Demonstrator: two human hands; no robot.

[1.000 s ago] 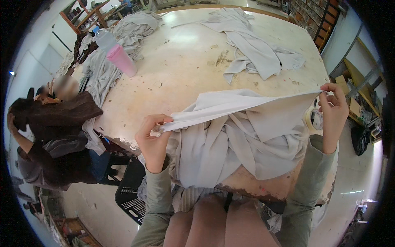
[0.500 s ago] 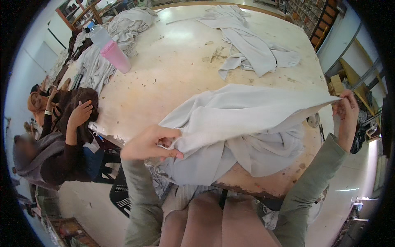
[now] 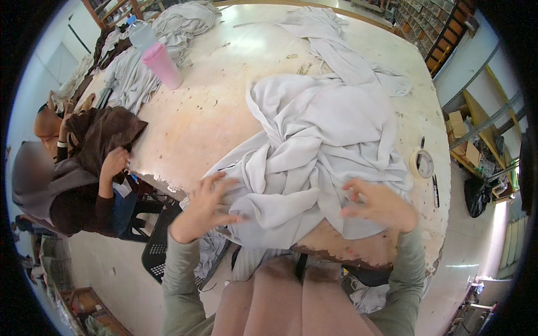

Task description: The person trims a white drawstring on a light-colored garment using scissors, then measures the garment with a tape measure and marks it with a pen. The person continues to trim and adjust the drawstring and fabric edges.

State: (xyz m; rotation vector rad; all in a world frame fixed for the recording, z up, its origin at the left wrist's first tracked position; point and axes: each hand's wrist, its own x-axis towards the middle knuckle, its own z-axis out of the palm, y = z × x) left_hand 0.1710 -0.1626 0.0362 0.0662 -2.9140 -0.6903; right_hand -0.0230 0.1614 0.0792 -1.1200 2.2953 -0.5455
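Pale worn table [image 3: 207,120] | light grey cloth [image 3: 305,154] | 1 pink tumbler [image 3: 162,66] | 1 tape roll [image 3: 414,163] | black pen [image 3: 435,191]

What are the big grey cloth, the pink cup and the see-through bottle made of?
The grey cloth looks like soft, matte fabric, because it falls in loose folds; which fibre, I can't tell. The pink cup is probably smooth plastic, from its even colour, though painted metal is possible. The bottle seems to be clear plastic: light passes through it, but glass isn't ruled out.
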